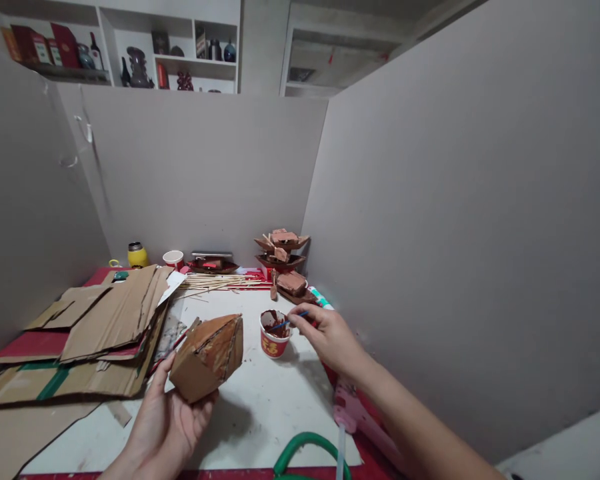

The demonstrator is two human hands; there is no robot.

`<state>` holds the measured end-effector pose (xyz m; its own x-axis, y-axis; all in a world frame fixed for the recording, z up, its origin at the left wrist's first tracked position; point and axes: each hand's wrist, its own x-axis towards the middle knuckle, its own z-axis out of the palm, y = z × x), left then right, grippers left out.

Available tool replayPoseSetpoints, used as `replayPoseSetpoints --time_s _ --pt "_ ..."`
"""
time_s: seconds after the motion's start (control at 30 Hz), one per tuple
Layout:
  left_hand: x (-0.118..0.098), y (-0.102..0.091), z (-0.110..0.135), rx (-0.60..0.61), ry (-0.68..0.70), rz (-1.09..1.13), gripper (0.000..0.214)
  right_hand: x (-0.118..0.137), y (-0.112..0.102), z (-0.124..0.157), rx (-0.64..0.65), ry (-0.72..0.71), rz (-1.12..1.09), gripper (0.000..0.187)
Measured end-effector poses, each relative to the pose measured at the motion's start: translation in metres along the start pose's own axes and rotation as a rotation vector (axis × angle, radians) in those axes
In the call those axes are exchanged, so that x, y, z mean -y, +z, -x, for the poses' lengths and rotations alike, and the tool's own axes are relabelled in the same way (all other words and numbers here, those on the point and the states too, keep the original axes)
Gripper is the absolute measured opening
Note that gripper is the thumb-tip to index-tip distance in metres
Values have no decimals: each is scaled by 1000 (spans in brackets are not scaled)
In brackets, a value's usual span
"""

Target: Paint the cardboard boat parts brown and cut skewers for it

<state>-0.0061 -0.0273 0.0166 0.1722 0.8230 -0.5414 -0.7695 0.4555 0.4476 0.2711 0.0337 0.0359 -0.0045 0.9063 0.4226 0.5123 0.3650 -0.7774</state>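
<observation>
My left hand [173, 417] is closed around a small cardboard boat hull [207, 357], raised over the white board and tilted. Part of the hull has reddish-brown paint, while its near face is bare cardboard. Between the thumb and fingers of my right hand [325, 333] is a thin blue paintbrush [296, 319]. The brush slants into a red and white paper cup [275, 345], where its tip is hidden by the rim and the dark brown paint. Brown paint coats the inside of the cup.
Cardboard sheets [110, 320] are piled at left. Thin wooden sticks [220, 283] lie behind, near finished-looking brown model boats [283, 257]. A pink glue gun [347, 407] and green scissor-like handles [305, 440] lie near the front right. Grey partitions [455, 233] enclose the table.
</observation>
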Motion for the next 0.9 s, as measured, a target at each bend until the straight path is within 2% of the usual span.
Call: replayPoseSetpoints --time_s 0.27,0.53,0.7,0.9 --pt "2 -2 -3 -17 7 -1 45 -5 -18 17 -230 70 -220 39" --pt "4 -2 -3 -1 -32 15 48 2 -28 27 -475 137 -604 47" --pt "6 -3 -3 4 -55 17 51 33 -26 39 -472 142 -798 42" --pt "7 -4 -2 1 -68 24 53 56 -12 46 -365 81 -922 34"
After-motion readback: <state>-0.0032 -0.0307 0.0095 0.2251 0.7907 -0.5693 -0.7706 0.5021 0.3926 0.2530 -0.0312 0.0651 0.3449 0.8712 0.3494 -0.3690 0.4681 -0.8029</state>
